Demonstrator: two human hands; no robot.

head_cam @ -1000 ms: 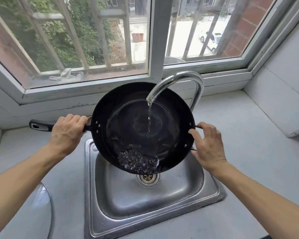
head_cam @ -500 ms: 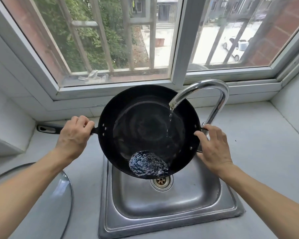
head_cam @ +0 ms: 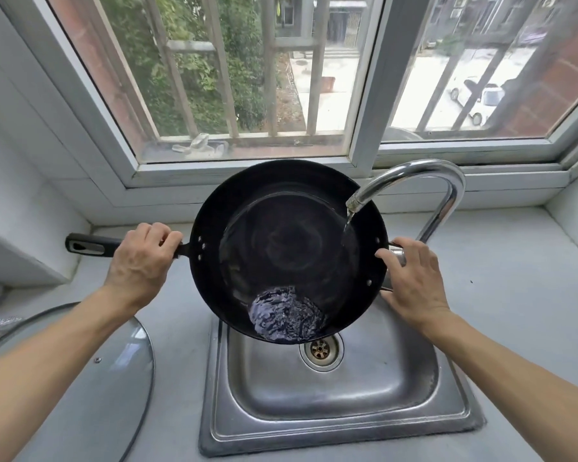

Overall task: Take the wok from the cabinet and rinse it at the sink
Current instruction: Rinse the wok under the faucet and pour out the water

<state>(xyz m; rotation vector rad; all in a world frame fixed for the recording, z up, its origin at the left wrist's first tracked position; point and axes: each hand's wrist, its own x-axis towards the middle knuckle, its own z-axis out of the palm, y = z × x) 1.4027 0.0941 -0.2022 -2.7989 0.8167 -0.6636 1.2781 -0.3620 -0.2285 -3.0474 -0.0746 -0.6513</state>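
Note:
A black wok [head_cam: 281, 228] is held tilted toward me over the steel sink [head_cam: 334, 405]. Water runs from the curved chrome tap [head_cam: 424, 175] onto the wok's right inner wall and pools at its lower rim. My left hand [head_cam: 141, 265] grips the long black handle [head_cam: 87, 245] close to the pan. My right hand [head_cam: 414, 281] holds the small loop handle on the wok's right side, fingers curled over it. The drain [head_cam: 320, 349] shows just below the wok's rim.
A glass lid [head_cam: 114, 371] lies on the grey counter at the lower left. The window sill and frame [head_cam: 247, 176] run right behind the wok. Grey counter [head_cam: 514, 295] stretches to the right of the sink, with a wall at the far right.
The wok has shifted left under the tap, so the water now strikes its right inner wall instead of the middle. Both hands keep the same grips.

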